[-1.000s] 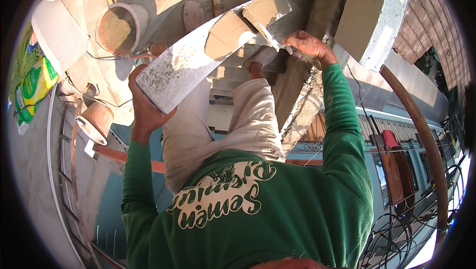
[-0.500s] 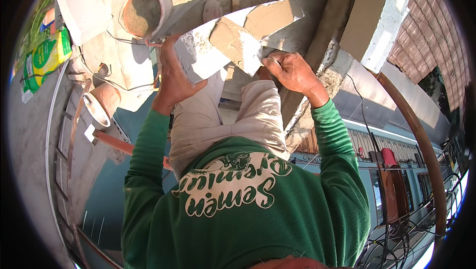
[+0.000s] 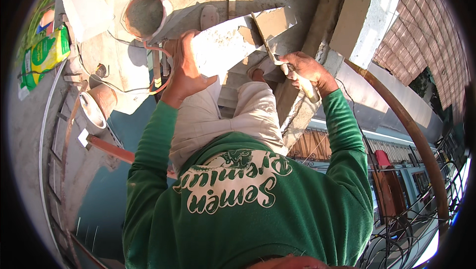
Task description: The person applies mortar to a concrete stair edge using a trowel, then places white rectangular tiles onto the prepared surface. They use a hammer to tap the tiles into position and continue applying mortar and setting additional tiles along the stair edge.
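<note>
My left hand [image 3: 187, 73] is closed around the near end of a pale lightweight block [image 3: 218, 48], which is held tilted above my knees. Grey-brown mortar [image 3: 276, 23] coats its far end, and a smaller patch lies toward the middle. In my right hand [image 3: 310, 69] is a trowel, its pale handle [image 3: 310, 90] sticking out below the fingers. The trowel blade [image 3: 262, 33] stands edge-on across the block, touching or close to the mortar; I cannot tell which.
A bucket of mortar [image 3: 166, 17] stands ahead on the left, with a hammer [image 3: 231, 4] farther on. A cable [image 3: 119, 88] runs across the left side. Along the right goes a rough wall ledge [image 3: 317, 46], beyond it a wooden pole [image 3: 396, 100] and tangled black wires [image 3: 396, 234].
My right hand has turned and shifted slightly right, bringing the trowel handle into sight. The trowel blade has swung from flat to edge-on, and more of the block's pale face shows.
</note>
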The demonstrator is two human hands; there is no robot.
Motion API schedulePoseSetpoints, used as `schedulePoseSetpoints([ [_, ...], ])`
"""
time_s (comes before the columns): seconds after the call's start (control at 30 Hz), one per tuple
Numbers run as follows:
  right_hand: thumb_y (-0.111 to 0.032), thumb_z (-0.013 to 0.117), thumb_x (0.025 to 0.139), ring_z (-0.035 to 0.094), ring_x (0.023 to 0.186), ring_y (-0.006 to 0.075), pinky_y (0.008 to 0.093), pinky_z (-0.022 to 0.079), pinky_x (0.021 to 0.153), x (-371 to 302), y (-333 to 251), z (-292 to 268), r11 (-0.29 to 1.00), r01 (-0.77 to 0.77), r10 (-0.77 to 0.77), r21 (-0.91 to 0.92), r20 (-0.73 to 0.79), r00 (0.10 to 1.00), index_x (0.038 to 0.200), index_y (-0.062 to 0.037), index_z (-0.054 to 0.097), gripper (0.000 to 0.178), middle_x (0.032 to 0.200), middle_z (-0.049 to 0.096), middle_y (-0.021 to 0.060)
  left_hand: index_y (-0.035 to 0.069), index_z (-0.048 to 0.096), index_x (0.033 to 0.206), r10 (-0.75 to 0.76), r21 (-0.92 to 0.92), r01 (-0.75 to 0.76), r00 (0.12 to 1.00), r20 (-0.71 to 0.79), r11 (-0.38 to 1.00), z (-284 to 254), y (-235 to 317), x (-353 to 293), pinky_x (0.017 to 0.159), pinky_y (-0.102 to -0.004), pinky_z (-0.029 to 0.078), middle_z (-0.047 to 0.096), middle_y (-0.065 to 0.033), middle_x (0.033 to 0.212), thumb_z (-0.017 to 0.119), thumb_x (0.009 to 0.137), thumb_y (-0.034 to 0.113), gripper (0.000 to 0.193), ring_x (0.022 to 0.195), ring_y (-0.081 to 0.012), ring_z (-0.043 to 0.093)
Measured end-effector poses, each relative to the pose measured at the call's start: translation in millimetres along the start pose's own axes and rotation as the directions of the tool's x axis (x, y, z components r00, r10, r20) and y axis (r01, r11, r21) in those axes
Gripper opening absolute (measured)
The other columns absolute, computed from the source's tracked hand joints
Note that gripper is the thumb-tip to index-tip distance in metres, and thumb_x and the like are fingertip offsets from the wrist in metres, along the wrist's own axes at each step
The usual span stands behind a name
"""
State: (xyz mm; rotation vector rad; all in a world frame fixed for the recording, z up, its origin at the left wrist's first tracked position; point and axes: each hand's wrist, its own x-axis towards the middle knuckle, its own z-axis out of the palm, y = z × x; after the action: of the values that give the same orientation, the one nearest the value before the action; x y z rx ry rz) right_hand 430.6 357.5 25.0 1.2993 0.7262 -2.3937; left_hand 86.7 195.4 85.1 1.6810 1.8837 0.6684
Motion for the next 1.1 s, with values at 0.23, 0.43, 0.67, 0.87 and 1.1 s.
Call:
schedulePoseSetpoints([
  [0.23,-0.035,0.069,0.109,0.054,0.051,0.012,0.0302,0.045,0.046,-27,-26,48,0.981,0.046,-0.017,-0.187,0.152,0.988,0.093,-0.0027,0.074,0.036,0.067,0.059,0.0029,0.003,0.035,0.159,-0.02,0.117,0.021,1.0,-0.015,0.993,1,8,-10,0.118,-0.0561,0.036,0.05,-0.0209,0.151,0.1,0.057,0.021,0.122,0.14,-0.0433,0.049],
  [0.43,-0.035,0.065,0.111,0.059,0.059,0.0109,0.0317,0.05,0.057,-58,-18,92,0.788,0.324,-0.293,-0.524,0.144,0.945,0.112,0.0014,0.08,0.04,0.072,0.065,0.0024,0.003,0.036,0.159,-0.134,0.12,0.131,0.991,0.022,0.984,-1,3,-10,0.118,-0.0575,0.034,0.047,-0.021,0.154,0.101,0.059,0.032,0.123,0.144,-0.043,0.044],
  [0.67,-0.035,0.061,0.113,0.059,0.06,0.0099,0.0304,0.05,0.059,-78,4,82,0.737,0.339,-0.342,-0.584,0.11,0.933,0.096,0.0011,0.074,0.042,0.07,0.065,0.0029,0.002,0.037,0.158,-0.076,0.159,0.08,0.997,-0.028,0.984,7,-4,-11,0.117,-0.0577,0.036,0.05,-0.0213,0.153,0.1,0.061,0.04,0.122,0.142,-0.0444,0.048],
  [0.87,-0.042,0.056,0.117,0.054,0.056,0.0107,0.0321,0.045,0.055,-46,17,72,0.752,0.305,-0.445,-0.584,-0.107,0.889,0.082,-0.0045,0.064,0.052,0.062,0.053,0.0011,0.001,0.037,0.157,-0.074,0.139,0.077,0.997,-0.031,0.987,7,18,11,0.115,-0.0582,0.039,0.05,-0.0244,0.148,0.093,0.065,0.024,0.11,0.139,-0.046,0.05],
  [1.1,-0.042,0.056,0.115,0.055,0.055,0.0132,0.0336,0.048,0.055,-88,63,50,0.831,0.28,-0.377,-0.481,-0.117,0.919,0.086,-0.0035,0.065,0.049,0.064,0.056,0.002,0.002,0.037,0.158,-0.084,0.171,0.09,0.995,-0.045,0.981,10,23,10,0.113,-0.0593,0.04,0.052,-0.0231,0.143,0.092,0.064,0.022,0.11,0.137,-0.046,0.05],
])
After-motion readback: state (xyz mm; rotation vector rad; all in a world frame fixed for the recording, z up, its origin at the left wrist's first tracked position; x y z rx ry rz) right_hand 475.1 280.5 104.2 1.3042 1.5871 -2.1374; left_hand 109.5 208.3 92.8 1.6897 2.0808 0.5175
